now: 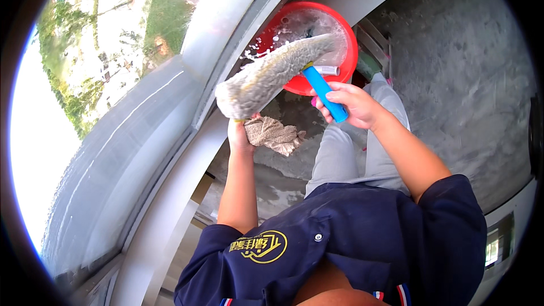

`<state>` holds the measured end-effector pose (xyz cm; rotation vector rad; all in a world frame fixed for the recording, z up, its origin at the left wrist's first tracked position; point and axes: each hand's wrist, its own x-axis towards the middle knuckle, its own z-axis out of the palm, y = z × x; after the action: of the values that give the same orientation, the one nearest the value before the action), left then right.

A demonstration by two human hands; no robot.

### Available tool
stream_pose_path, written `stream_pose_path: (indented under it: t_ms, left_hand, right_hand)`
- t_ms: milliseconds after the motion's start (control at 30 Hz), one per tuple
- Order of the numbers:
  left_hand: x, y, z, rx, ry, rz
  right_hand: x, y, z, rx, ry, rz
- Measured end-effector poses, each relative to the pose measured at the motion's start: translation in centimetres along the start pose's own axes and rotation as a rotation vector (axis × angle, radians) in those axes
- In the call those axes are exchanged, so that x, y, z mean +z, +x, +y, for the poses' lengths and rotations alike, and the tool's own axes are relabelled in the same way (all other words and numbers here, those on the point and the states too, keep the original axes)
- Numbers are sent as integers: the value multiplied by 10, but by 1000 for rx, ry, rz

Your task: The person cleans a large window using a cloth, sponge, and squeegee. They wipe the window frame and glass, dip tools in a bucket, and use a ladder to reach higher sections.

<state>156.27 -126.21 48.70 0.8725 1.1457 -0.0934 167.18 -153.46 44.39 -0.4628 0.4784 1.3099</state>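
My right hand (358, 105) is wrapped round the blue handle of a window washer (266, 73), a T-shaped tool with a long, fluffy off-white sleeve that looks wet. The sleeve slants from over the red basin (352, 51) down to the left, near the window. A crumpled beige cloth (275, 135) hangs from my left hand (240, 136), just below the sleeve's near end. The sleeve partly hides the left fingers, and I cannot tell whether they touch it. Foamy water and a white cylindrical object (327, 70) show in the basin.
On the left runs a large window (130, 113) with a white frame and sill (170, 204); its lower glass has wet streaks. Grey concrete floor (464, 68) stretches to the right. A metal frame (377, 45) stands beside the basin, close to my legs.
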Motion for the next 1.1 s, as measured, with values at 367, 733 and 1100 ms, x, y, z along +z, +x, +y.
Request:
stream_pose_path:
  t_ms: [367, 733, 1100]
  left_hand:
    - [10, -13, -6, -13, -14, -18]
    - [5, -57, 32, 162, 165, 36]
    - [-22, -127, 66, 287, 84, 164]
  right_hand:
    - [13, 102, -19, -44, -709, 453]
    - [36, 2, -36, -268, -1003, 305]
    - [209, -224, -121, -1367, -1529, 717]
